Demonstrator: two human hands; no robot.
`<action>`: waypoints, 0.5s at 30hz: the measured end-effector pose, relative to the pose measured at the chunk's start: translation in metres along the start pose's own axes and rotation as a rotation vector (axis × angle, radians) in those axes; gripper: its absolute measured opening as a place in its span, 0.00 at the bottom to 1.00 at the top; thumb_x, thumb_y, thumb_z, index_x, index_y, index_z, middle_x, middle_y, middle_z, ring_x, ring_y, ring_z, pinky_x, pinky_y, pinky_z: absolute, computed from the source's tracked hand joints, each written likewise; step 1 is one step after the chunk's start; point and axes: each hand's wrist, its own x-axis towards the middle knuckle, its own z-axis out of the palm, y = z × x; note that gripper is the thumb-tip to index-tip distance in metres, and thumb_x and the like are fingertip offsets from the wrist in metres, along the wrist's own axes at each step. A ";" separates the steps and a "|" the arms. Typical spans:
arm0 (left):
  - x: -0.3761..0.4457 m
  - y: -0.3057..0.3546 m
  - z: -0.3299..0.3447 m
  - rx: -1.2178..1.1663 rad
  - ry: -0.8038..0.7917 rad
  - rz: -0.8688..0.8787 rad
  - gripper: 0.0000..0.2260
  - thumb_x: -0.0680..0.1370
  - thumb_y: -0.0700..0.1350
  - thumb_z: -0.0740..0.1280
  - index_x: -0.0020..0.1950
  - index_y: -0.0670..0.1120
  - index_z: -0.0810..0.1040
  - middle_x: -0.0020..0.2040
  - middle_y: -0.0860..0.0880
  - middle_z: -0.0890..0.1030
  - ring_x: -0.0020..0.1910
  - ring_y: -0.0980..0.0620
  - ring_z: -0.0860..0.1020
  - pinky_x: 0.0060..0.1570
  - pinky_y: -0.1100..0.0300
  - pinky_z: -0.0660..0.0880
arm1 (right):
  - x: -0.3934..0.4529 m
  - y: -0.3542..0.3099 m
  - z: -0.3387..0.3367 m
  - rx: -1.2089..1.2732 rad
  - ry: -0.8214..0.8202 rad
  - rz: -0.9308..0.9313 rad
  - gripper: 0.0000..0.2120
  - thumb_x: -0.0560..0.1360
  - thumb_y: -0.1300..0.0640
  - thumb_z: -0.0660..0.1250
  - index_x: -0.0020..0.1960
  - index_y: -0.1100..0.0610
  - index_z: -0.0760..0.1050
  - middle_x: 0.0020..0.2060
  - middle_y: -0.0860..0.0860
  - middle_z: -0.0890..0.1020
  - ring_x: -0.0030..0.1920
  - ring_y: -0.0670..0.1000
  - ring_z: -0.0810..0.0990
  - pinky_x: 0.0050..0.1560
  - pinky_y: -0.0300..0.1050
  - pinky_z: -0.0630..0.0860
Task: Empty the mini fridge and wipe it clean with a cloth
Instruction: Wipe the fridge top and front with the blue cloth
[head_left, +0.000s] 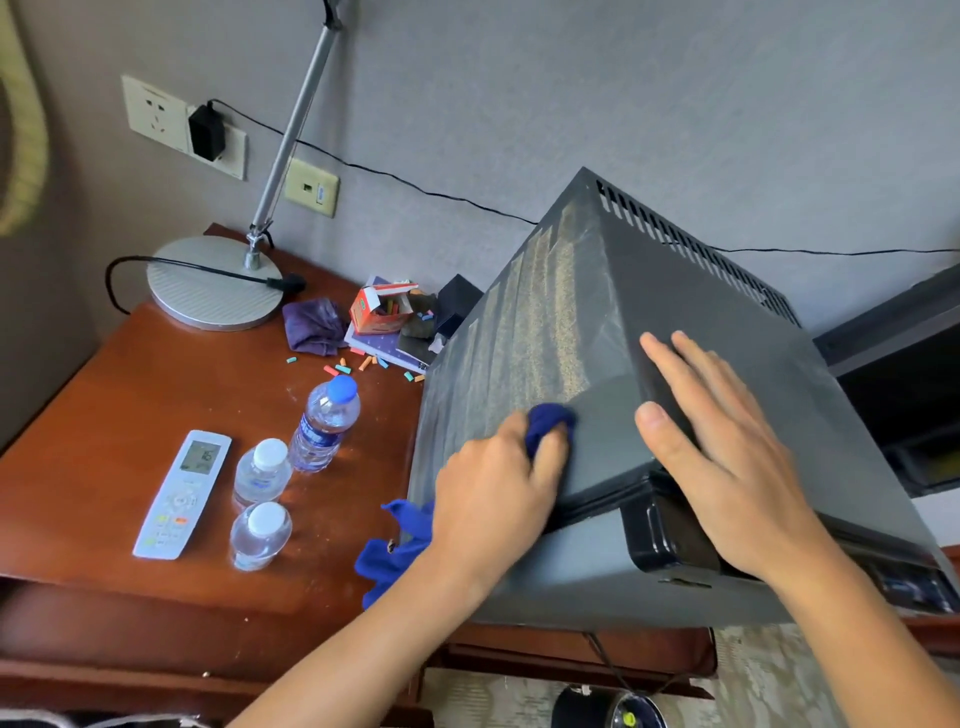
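The dark grey mini fridge (613, 291) stands on the wooden desk at the right, its dusty left side turned towards me. My left hand (493, 478) presses a blue cloth (550, 418) against the lower front of that side; the rest of the cloth hangs below my wrist. My right hand (727, 457) lies flat, fingers apart, on the fridge's top near the front edge, above the black door hinge. The fridge door looks shut, so its inside is hidden. Three water bottles (324, 423) stand on the desk to the left.
On the wooden desk (119, 395) sit a white remote control (182, 493), a lamp base (213, 283) with a slanted arm, a purple rag (314, 325), an orange box (382, 306) and scattered small coloured pieces. A black cable runs along the wall.
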 end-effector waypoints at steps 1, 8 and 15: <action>-0.002 -0.021 0.008 0.013 -0.028 -0.073 0.17 0.82 0.63 0.54 0.48 0.51 0.71 0.44 0.39 0.83 0.50 0.32 0.78 0.45 0.46 0.73 | 0.000 -0.001 0.000 -0.002 0.000 -0.002 0.32 0.74 0.24 0.44 0.77 0.28 0.49 0.80 0.34 0.51 0.81 0.42 0.45 0.79 0.49 0.46; -0.028 -0.178 0.053 0.154 -0.327 -0.540 0.22 0.83 0.62 0.53 0.59 0.49 0.79 0.59 0.39 0.84 0.60 0.35 0.79 0.57 0.49 0.74 | 0.000 -0.001 -0.001 -0.005 0.018 0.009 0.33 0.74 0.26 0.46 0.78 0.29 0.51 0.80 0.33 0.51 0.81 0.42 0.46 0.78 0.51 0.49; -0.016 -0.136 0.040 0.274 -0.230 -0.256 0.15 0.85 0.58 0.54 0.54 0.48 0.72 0.52 0.39 0.84 0.54 0.33 0.79 0.50 0.48 0.73 | 0.000 -0.001 0.000 -0.010 0.029 0.007 0.33 0.74 0.26 0.46 0.78 0.31 0.53 0.80 0.35 0.53 0.81 0.44 0.48 0.75 0.45 0.48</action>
